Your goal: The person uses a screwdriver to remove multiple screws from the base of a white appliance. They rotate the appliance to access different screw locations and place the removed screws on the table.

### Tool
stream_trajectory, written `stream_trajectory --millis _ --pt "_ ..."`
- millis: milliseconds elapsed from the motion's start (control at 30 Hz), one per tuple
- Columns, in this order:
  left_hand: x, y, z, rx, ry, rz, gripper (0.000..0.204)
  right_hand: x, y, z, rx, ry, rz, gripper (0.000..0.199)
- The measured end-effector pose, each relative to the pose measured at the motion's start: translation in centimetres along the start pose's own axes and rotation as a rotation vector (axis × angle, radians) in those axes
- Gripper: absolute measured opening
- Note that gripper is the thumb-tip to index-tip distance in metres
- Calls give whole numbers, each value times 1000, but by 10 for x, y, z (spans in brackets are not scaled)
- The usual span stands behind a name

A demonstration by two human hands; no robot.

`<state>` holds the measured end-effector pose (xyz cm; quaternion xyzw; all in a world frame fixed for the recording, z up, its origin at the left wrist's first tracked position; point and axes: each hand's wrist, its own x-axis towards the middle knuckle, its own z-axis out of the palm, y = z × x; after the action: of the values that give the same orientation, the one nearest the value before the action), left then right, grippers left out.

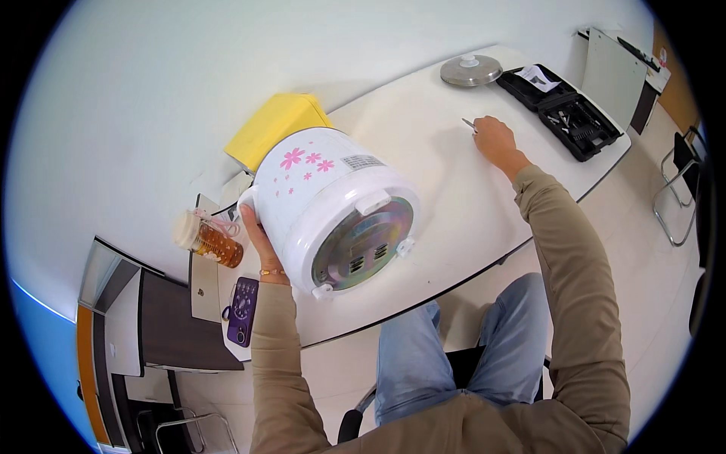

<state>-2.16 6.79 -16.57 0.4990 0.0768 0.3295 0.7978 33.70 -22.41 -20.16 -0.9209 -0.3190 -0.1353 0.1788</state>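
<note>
A white rice cooker with pink flowers on its side is tipped over, so its round metal base with vent slots and small white feet faces me. My left hand is closed on the cooker's left side by the white handle; its fingertips are partly hidden. Farther right, over the table, my right hand is closed in a pinch around a small thin metal tool. The tool's tip points left, apart from the cooker. Its exact kind is too small to tell.
A round metal lid lies at the back of the white table, beside an open black tool case. Behind the cooker stands a yellow box. An amber bottle and a purple phone are at the left.
</note>
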Motion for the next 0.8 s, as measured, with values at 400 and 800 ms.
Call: stream_trajectory --millis 400,800 --pt "6 5 -7 447 216 224 56 -30 19 -43 445 19 180 23" --pt "-16 37 41 598 285 408 52 -207 5 -89 2249 -406 649 28"
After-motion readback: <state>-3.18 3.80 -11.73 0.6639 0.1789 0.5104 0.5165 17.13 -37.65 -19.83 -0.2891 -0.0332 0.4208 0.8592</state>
